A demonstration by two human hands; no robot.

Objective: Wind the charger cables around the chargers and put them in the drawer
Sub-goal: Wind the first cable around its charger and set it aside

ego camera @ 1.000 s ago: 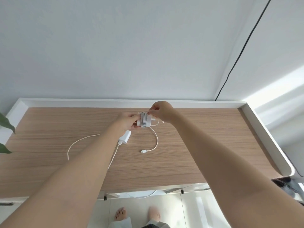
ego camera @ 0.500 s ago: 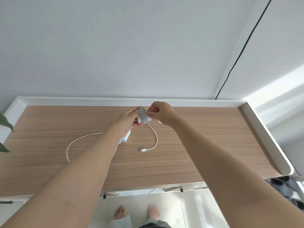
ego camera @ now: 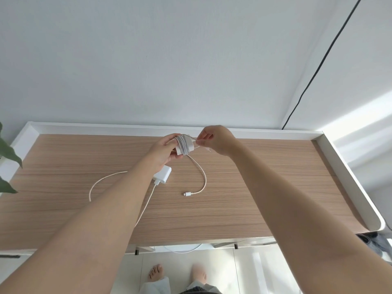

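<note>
My left hand (ego camera: 164, 150) holds a white charger (ego camera: 184, 146) above the far middle of the wooden desk (ego camera: 265, 187), with several turns of white cable wound around it. My right hand (ego camera: 216, 140) pinches the cable just right of the charger. The loose tail of that cable (ego camera: 202, 177) hangs down and curves across the desk to its plug (ego camera: 187, 194). A second white charger (ego camera: 163, 175) lies on the desk under my left forearm; its own cable (ego camera: 101, 180) loops out to the left. No drawer shows clearly.
A raised white rim (ego camera: 350, 181) borders the desk at the back and both sides. Green plant leaves (ego camera: 8, 153) stick in at the left edge. A black wire (ego camera: 314, 75) runs down the wall corner. Bare feet (ego camera: 157, 272) stand on the pale floor below the front edge.
Both hands have lifted a little farther back with the charger. Another turn of cable has gone on, and the loose tail on the desk has drawn in slightly.
</note>
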